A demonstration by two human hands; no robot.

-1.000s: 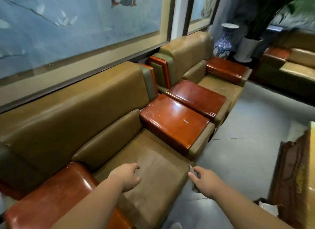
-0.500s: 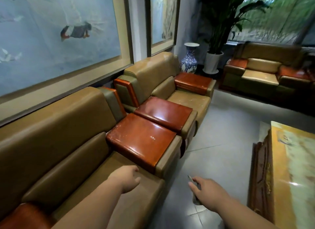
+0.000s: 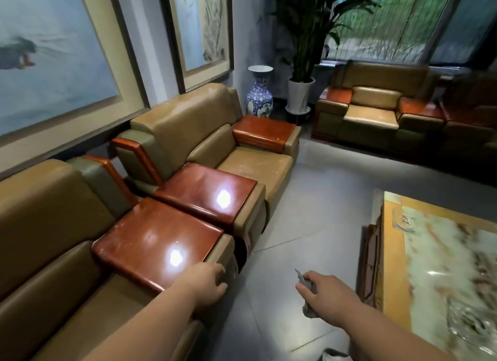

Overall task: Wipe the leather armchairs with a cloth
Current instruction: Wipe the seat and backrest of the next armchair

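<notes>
Two tan leather armchairs with glossy red-brown wooden armrests stand side by side along the left wall, the near armchair (image 3: 48, 226) at the lower left and the second armchair (image 3: 193, 127) beyond it. My left hand (image 3: 207, 282) hangs loosely curled over the front corner of the near chair's right armrest (image 3: 158, 242), holding nothing. My right hand (image 3: 326, 293) is over the floor and grips a small grey cloth (image 3: 305, 281), which sticks out above and below the fingers. A third armchair (image 3: 373, 113) stands by the far window.
A marble-topped coffee table (image 3: 441, 266) with a carved wooden frame fills the right side. A blue-and-white vase (image 3: 259, 94) and a potted plant (image 3: 301, 97) stand in the far corner. Grey tiled floor (image 3: 309, 199) lies between the chairs and the table.
The view has swung right and up, from the near chair's seat towards the second armchair and the room. Both hands now sit off the seat, the left by the armrest corner.
</notes>
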